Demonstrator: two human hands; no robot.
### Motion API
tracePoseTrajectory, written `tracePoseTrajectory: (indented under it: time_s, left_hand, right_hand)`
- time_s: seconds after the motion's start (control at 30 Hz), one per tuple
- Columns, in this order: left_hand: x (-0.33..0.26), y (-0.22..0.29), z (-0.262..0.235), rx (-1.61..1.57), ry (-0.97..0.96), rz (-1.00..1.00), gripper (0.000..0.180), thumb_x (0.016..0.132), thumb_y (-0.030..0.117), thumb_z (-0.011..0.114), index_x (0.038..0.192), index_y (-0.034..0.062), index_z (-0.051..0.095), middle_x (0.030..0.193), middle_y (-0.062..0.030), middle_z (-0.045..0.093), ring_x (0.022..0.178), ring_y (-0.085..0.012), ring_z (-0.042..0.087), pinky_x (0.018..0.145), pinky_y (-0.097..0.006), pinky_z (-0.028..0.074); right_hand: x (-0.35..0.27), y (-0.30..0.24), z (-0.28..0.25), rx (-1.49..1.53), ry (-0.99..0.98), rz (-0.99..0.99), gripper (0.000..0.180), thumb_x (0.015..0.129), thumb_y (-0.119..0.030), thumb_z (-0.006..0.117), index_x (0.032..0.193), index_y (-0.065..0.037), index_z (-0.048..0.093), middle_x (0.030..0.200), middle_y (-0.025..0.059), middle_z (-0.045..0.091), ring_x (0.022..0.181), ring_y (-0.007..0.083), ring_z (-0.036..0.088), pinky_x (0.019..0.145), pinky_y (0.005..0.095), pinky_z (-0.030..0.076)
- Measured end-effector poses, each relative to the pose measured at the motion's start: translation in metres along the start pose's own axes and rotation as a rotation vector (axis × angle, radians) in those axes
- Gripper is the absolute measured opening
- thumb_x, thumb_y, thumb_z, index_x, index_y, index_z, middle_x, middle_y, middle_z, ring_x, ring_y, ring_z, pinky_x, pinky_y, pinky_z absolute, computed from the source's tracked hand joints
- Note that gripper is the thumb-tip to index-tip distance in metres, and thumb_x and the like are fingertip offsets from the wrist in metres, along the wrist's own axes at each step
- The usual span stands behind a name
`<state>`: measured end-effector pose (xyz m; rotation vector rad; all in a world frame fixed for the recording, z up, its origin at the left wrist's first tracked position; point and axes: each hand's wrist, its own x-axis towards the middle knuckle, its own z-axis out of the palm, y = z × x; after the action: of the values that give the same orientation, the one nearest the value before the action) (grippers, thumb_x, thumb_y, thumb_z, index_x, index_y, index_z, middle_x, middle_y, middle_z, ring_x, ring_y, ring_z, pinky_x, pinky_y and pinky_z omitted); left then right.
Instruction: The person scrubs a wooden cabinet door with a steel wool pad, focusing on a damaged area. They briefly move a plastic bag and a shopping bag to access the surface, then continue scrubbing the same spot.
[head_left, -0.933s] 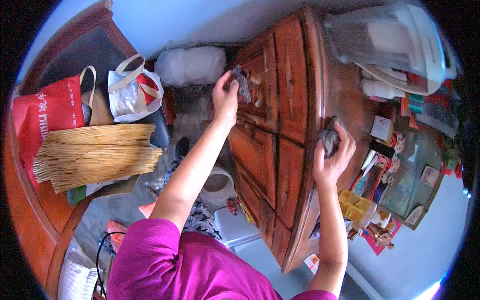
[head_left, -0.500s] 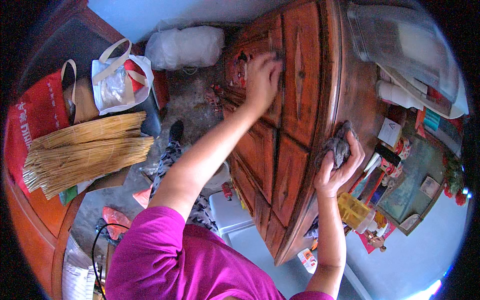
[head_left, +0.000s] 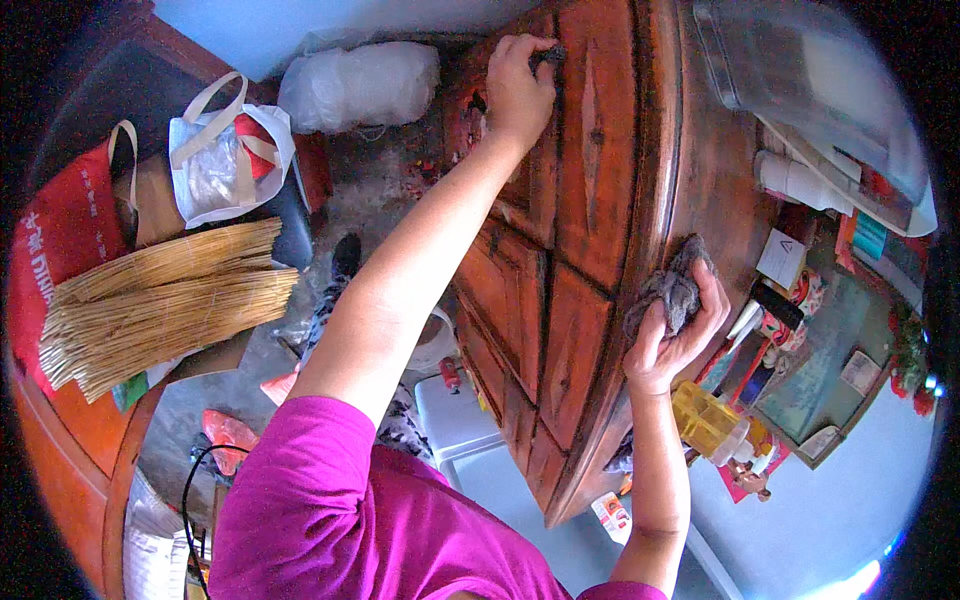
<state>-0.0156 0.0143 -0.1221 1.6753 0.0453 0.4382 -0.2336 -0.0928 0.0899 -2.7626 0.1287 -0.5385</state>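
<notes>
A brown wooden cabinet (head_left: 590,180) with carved door panels stands in front of me. My left hand (head_left: 522,100) is closed round a small dark wad (head_left: 545,57), pressed to the upper part of the cabinet's front; most of the wad is hidden by the fingers. At the edge of the cabinet's top, my right hand (head_left: 672,345) grips a crumpled grey cloth (head_left: 672,292), with the thumb on one side and the fingers on the other.
Along the cabinet top are a clear plastic cover (head_left: 810,70), a yellow container (head_left: 705,415) and a framed panel (head_left: 825,370). To the left, a bundle of thin sticks (head_left: 170,305) lies beside a white bag (head_left: 232,165) and a red bag (head_left: 75,240). A wrapped white bundle (head_left: 360,88) sits behind.
My left hand has moved up along the cabinet front, and the dark wad in it shows more sharply. My right hand stays at the top edge with the grey cloth.
</notes>
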Motion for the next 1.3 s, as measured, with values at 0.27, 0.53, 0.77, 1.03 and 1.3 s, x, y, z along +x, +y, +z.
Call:
tracePoseTrajectory:
  time_s: [0.27,0.53,0.77,1.03,1.3]
  left_hand:
    - [-0.173,0.042,-0.07,-0.114,-0.419,-0.297,0.03,0.08,-0.006,0.065,0.105,0.008,0.071,0.117,-0.0135,0.064,0.122,-0.0335,0.056,0.11,-0.045,0.041]
    - [-0.016,-0.005,0.017,-0.116,0.168,-0.045,0.02,0.083,-0.005,0.064,0.101,0.0027,0.065,0.103,-0.0162,0.064,0.103,-0.0363,0.061,0.091,-0.042,0.047]
    - [-0.049,-0.001,0.0,-0.073,0.024,-0.075,0.021,0.083,-0.003,0.064,0.102,0.0055,0.065,0.105,-0.0136,0.063,0.106,-0.035,0.057,0.094,-0.042,0.044]
    - [-0.091,0.019,-0.012,-0.077,-0.098,-0.216,0.025,0.079,-0.008,0.064,0.1,0.0055,0.064,0.105,-0.014,0.06,0.107,-0.0348,0.056,0.096,-0.043,0.043]
    - [0.046,-0.022,0.025,-0.044,0.071,-0.01,0.019,0.083,0.0,0.066,0.101,0.0032,0.067,0.105,-0.0181,0.063,0.104,-0.0395,0.058,0.092,-0.046,0.046]
  right_hand:
    - [-0.003,0.001,-0.004,-0.025,-0.007,0.033,0.058,0.08,-0.025,0.066,0.132,0.0,0.057,0.124,0.0197,0.057,0.116,0.0367,0.051,0.107,0.0465,0.037]
    - [-0.002,0.002,-0.004,-0.001,-0.025,-0.007,0.059,0.082,-0.026,0.065,0.133,0.0,0.054,0.122,0.0206,0.056,0.117,0.0364,0.05,0.107,0.047,0.036]
    - [0.0,0.002,-0.002,0.012,-0.019,0.009,0.059,0.083,-0.027,0.065,0.133,0.0,0.055,0.123,0.0198,0.056,0.116,0.0359,0.05,0.106,0.0466,0.036]
    - [-0.007,0.006,-0.006,0.014,-0.018,0.037,0.059,0.08,-0.023,0.064,0.133,0.0,0.054,0.124,0.0202,0.054,0.116,0.0361,0.05,0.106,0.0465,0.037]
    - [-0.003,0.001,-0.004,0.022,-0.043,0.032,0.057,0.086,-0.027,0.063,0.136,0.0,0.051,0.127,0.0192,0.052,0.12,0.0332,0.049,0.109,0.0451,0.035]
